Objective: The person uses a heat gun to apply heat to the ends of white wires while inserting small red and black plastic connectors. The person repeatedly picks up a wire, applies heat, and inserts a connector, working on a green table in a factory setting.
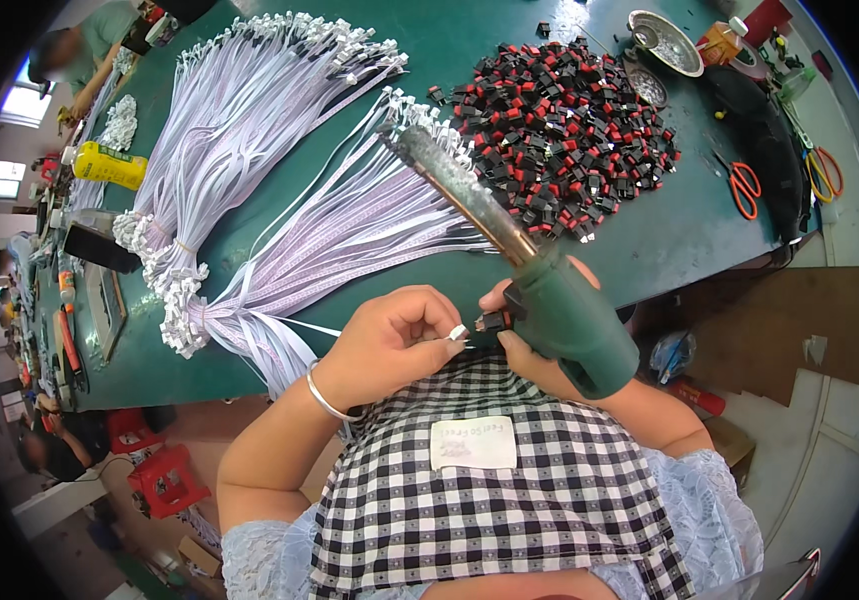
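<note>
Head view, and it's all at the fingertips: the left hand [394, 335] is curled, thumb and forefinger pinched on a small white connector [457, 332], whose end pokes out toward the other hand. Facing it, the right hand [532, 362] has a small black piece [492, 321] between its fingers, just beside the connector. Much of that right hand sits behind a green heat gun [577, 322] (a bulky thing, its metal nozzle [474, 205] slanting up and leftward), so it looks like a fingertip grip, but the hidden fingers can't be made out. Round the left wrist, a silver bangle [327, 395]. Beyond the left hand, a tied bundle of white ribbon cables [334, 225] fans across the green table [679, 265], with a second bundle [239, 120] farther off. Ahead of the right hand, what a heap of red-and-black parts [564, 130]! Well to the right of that hand lie red-handled scissors [744, 190], a metal dish [679, 50] farther out. Nearer the body than both hands, a checked apron [379, 500].
</note>
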Available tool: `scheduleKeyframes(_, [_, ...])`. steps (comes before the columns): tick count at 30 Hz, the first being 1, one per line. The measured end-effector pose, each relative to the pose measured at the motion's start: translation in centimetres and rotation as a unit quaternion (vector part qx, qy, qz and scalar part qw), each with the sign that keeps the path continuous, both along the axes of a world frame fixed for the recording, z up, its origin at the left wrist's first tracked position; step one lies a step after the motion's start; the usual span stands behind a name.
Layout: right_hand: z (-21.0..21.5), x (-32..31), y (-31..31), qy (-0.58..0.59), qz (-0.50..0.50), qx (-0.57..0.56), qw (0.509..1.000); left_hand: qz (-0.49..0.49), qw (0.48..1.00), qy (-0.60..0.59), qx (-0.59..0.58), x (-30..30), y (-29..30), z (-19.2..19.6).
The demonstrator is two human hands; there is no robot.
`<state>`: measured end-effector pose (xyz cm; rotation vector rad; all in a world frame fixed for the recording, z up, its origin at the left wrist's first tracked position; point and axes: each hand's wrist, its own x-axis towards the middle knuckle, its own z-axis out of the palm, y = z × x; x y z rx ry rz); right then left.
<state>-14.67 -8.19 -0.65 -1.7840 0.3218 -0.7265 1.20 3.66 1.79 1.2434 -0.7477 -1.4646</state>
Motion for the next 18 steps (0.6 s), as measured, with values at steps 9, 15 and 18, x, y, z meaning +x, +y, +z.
scheduleKeyframes(9, [-1.2, 0.2, 0.8, -0.035, -0.029, 0.058, 0.997, -0.022, 0.994, -0.1, -0.03, 0.2, -0.1, 0.3])
scheduleKeyframes(15, [-1.6, -0.4, -0.1, 0.097, 0.053, 0.056, 0.992, 0.066, 0.995, -0.077, -0.022, -1.0, -0.5, 0.3])
scheduleKeyframes(18, [-0.1, -0.3, 0.3, 0.14, 0.029, 0.261, 0.955, 0.062, 0.997, -0.035, 0.006, -1.0, -0.5, -0.1])
